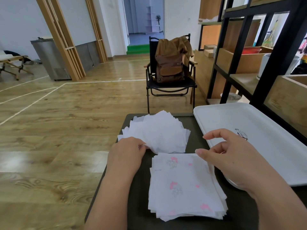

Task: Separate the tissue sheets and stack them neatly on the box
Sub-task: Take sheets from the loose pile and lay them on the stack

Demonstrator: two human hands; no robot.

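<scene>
Now I see my left hand (128, 152) pinching the near edge of the loose white tissue pile (157, 131) just beyond it, I think to hold it steady or lift one sheet. My right hand (230, 156) hovers with loosely curled fingers, gripping nothing, above the far right corner of the printed tissue stack (184, 185), which lies between both hands. I cannot recognize any box; beside the right hand is only a white tray (265, 123).
</scene>
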